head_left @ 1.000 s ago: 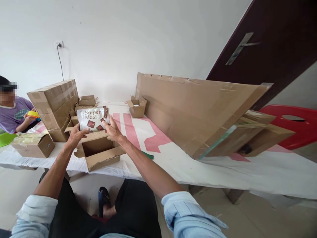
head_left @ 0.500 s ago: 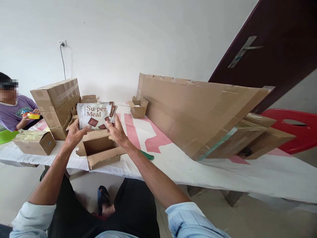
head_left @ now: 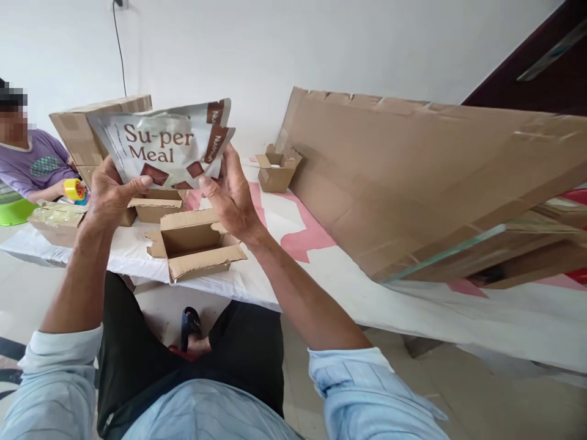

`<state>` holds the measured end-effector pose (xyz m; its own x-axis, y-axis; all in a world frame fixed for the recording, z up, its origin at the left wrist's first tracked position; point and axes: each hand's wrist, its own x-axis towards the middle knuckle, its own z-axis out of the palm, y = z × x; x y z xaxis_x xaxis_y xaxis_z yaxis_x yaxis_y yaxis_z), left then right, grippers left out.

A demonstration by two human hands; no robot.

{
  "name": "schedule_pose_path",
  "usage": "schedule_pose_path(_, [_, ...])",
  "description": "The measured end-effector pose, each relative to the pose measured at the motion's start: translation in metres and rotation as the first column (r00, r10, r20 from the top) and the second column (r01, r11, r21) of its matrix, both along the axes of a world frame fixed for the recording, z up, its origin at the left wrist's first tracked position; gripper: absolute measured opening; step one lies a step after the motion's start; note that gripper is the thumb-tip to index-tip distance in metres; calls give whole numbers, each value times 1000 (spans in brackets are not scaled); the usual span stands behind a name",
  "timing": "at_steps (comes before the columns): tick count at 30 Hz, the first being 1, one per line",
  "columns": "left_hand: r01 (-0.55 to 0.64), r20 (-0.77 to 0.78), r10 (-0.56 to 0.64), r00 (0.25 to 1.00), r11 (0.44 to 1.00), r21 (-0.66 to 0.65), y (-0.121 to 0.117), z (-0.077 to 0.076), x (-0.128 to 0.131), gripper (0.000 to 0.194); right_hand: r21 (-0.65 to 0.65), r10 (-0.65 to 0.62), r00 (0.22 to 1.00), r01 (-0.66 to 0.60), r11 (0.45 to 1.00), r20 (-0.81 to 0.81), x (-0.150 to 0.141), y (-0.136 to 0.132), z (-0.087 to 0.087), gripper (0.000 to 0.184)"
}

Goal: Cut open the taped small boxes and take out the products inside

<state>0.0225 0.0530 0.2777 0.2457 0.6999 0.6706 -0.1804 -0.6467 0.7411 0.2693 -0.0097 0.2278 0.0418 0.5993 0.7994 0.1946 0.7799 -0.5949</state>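
I hold a silver "Su-per Meal" pouch (head_left: 165,143) up in front of me with both hands. My left hand (head_left: 110,195) grips its lower left corner, thumb on the front. My right hand (head_left: 232,192) clasps its lower right edge, thumb forward and fingers behind. Directly below the pouch, an open small cardboard box (head_left: 195,244) sits at the near edge of the table (head_left: 413,311), its flaps spread and its inside showing nothing.
A second small open box (head_left: 156,206) lies behind the first, another (head_left: 276,171) farther back. Taped cartons (head_left: 73,122) are stacked at the left. A long flat cardboard sheet (head_left: 413,165) leans across the right. At far left a person in a purple shirt (head_left: 32,165) holds a tape roll (head_left: 73,189).
Both hands have lifted the pouch up and toward me, away from above the open box. The camera has tilted down and moved closer.
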Motion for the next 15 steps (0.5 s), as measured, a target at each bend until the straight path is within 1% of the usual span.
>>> schedule_pose_path(3, [-27,11,27,1000,1000,12,18,-7,-8,69,-88,72,993,-63,994,92,9,20,-5,68])
schedule_pose_path(4, [-39,13,39,999,999,-2,25,-12,-11,69,-130,71,987,-52,990,144,13,27,-10,65])
schedule_pose_path(6, [-68,15,69,998,996,-57,36,-26,-18,68,-218,25,956,40,975,291,23,37,-25,56])
schedule_pose_path(7, [-85,16,87,996,992,-93,41,-34,-22,67,-263,-5,922,115,958,388,29,40,-33,50])
schedule_pose_path(8, [-105,12,108,994,985,-134,46,-43,-27,67,-306,-24,870,200,931,493,34,42,-43,43])
schedule_pose_path(10, [-148,-16,148,989,964,-221,54,-63,-38,66,-379,1,738,346,858,675,44,41,-62,30])
schedule_pose_path(11, [-166,-37,162,986,952,-259,57,-73,-44,66,-408,35,688,387,827,724,49,39,-70,26])
schedule_pose_path(12, [-179,-61,169,984,939,-294,60,-82,-49,67,-432,62,671,402,807,739,52,37,-78,26])
schedule_pose_path(13, [-194,-86,175,981,925,-326,63,-91,-53,67,-453,68,691,393,800,720,54,36,-84,29])
schedule_pose_path(14, [-209,-106,183,977,912,-353,65,-99,-56,68,-472,57,742,363,804,668,55,37,-90,36])
schedule_pose_path(15, [-219,-119,188,975,902,-372,67,-106,-56,69,-490,42,810,312,814,585,55,39,-94,48])
